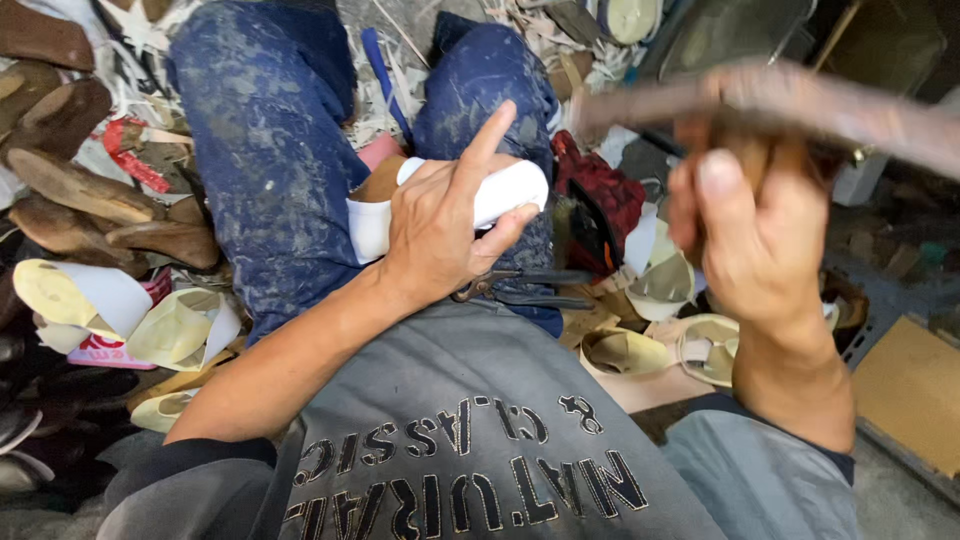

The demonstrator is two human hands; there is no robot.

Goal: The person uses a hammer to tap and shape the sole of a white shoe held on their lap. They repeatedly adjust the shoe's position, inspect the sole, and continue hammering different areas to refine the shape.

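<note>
My left hand [440, 225] grips a white shoe upper on a wooden last [505, 190] that rests on my lap, my index finger pointing up. My right hand [755, 235] is raised at the right and clenched on the wooden handle of a hammer [790, 105], whose rusty head is blurred by motion. A pair of dark pincers [520, 285] lies on my thigh just below my left hand. My legs are in blue stained jeans [270, 150].
Wooden shoe lasts [90, 195] pile up at the left. Pale yellow and white shoe uppers [170, 325] lie at the lower left, and more [660, 330] at the right. A red cloth [600, 195] sits by my knee. Scraps cover the floor.
</note>
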